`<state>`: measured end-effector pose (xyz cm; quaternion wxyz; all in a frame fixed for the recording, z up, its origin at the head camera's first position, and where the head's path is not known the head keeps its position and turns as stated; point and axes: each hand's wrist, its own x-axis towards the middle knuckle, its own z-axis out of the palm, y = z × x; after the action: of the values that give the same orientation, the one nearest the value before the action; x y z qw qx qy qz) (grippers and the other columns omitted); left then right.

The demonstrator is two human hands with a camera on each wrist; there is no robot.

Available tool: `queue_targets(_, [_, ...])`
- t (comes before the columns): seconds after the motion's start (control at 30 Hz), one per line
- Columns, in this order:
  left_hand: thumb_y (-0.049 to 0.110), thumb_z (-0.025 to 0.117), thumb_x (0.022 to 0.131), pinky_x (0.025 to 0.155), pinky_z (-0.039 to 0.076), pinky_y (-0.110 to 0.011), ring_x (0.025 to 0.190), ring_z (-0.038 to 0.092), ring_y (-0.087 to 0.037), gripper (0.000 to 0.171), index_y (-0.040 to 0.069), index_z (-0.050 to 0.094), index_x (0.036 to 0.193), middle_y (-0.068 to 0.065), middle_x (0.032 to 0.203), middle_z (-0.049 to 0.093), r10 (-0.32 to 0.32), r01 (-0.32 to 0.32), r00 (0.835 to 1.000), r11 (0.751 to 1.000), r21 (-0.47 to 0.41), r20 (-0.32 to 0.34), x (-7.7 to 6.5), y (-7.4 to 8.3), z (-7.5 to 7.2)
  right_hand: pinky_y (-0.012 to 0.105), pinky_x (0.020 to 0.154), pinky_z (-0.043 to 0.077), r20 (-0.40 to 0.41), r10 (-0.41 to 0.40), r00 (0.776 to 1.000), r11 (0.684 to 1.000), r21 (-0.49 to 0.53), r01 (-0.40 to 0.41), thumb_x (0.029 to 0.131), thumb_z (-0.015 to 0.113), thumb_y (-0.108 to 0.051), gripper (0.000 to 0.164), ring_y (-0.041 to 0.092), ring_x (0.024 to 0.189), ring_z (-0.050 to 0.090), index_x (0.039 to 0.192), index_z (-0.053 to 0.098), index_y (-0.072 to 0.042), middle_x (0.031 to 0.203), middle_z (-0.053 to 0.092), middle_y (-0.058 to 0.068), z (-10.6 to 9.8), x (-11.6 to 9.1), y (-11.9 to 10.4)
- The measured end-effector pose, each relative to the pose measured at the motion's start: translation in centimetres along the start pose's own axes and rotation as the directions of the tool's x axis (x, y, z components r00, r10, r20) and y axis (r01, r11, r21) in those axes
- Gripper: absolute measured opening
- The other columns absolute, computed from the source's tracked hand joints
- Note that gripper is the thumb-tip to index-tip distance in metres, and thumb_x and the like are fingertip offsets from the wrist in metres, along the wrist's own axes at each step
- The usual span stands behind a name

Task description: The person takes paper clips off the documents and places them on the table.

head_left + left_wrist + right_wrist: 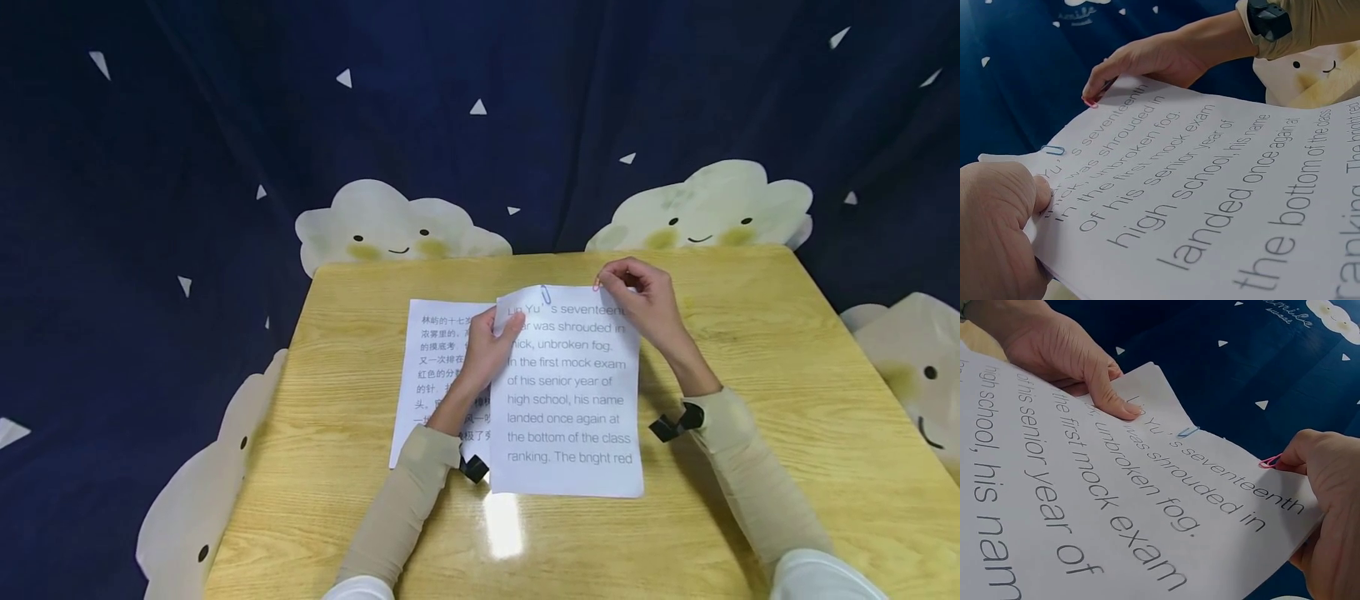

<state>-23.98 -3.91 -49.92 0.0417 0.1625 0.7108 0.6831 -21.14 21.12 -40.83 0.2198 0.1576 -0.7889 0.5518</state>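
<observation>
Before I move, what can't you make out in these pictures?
Head view: right side of the white paper sheet with Chinese print, covered by the white English-printed paper sheet and left grip.
Left wrist view: any further pages beneath the English-printed sheet, which would hide them.
Right wrist view: part of the pink wire paper clip, covered by the right grip.

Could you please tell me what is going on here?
A person holds English-printed paper in their left grip, a blue paper clip on its top edge. Their right grip pinches a red paper clip at that edge; whether attached is unclear. A Chinese-printed sheet lies partly hidden on the table.
</observation>
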Motion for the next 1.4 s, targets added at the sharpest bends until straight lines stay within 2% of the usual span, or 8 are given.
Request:
queue_targets(0.23, [0.03, 0.063, 0.106, 0.071, 0.065, -0.034, 0.063, 0.072, -0.019, 0.034, 0.005, 0.068, 0.129, -0.011, 0.086, 0.075, 0.003, -0.003, 1.0, 1.0, -0.003, -0.007, 0.0, 0.0, 0.0, 0.016, 0.062, 0.043, -0.021, 0.005, 1.0, 1.0, 0.01, -0.005, 0.098, 0.065, 0.008, 0.007, 0.007, 0.073, 0.055, 0.095, 0.07, 0.011, 0.088, 0.068, 0.012, 0.1, -0.1, 0.2])
queue_targets(0.5, [0.028, 0.062, 0.107, 0.069, 0.065, -0.036, 0.063, 0.072, -0.018, 0.032, 0.004, 0.068, 0.127, -0.011, 0.086, 0.075, -0.003, 0.003, 1.0, 1.0, 0.007, -0.015, 0.0, -0.1, -0.1, 0.016, 0.06, 0.041, -0.008, 0.006, 1.0, 1.0, 0.009, -0.006, 0.098, 0.064, 0.007, 0.009, 0.008, 0.072, 0.054, 0.094, 0.068, 0.014, 0.09, 0.066, 0.026, -0.2, 0.0, 0.2])
queue_targets(0.8, [0.028, 0.064, 0.106, 0.072, 0.065, -0.032, 0.064, 0.072, -0.018, 0.034, 0.004, 0.068, 0.129, -0.011, 0.087, 0.076, -0.011, 0.011, 1.0, 1.0, 0.004, -0.022, 0.2, -0.2, -0.2, 0.016, 0.056, 0.035, -0.017, 0.047, 0.999, 0.999, -0.005, -0.047, 0.099, 0.064, 0.005, 0.011, 0.007, 0.069, 0.048, 0.093, 0.066, 0.014, 0.087, 0.064, 0.017, -0.6, -0.2, 0.4])
queue_targets(1.13, [0.027, 0.065, 0.105, 0.066, 0.065, -0.032, 0.063, 0.073, -0.017, 0.034, 0.003, 0.068, 0.129, -0.013, 0.087, 0.076, -0.03, 0.029, 0.999, 0.999, -0.018, -0.032, 0.2, -0.3, -0.1, 0.014, 0.055, 0.04, -0.019, 0.076, 0.997, 0.997, 0.019, -0.075, 0.1, 0.064, 0.004, 0.013, 0.011, 0.067, 0.052, 0.096, 0.066, 0.016, 0.088, 0.063, 0.027, -1.3, -0.4, 0.7])
queue_targets(1.4, [0.028, 0.064, 0.106, 0.069, 0.065, -0.032, 0.063, 0.073, -0.018, 0.034, 0.006, 0.068, 0.131, -0.011, 0.087, 0.076, -0.04, 0.04, 0.998, 0.999, -0.007, -0.039, 0.2, -0.4, -0.2, 0.014, 0.055, 0.043, -0.018, 0.095, 0.995, 0.995, 0.019, -0.094, 0.102, 0.062, 0.002, 0.015, 0.018, 0.066, 0.049, 0.095, 0.065, 0.015, 0.087, 0.062, 0.024, -2.0, -0.7, 1.1])
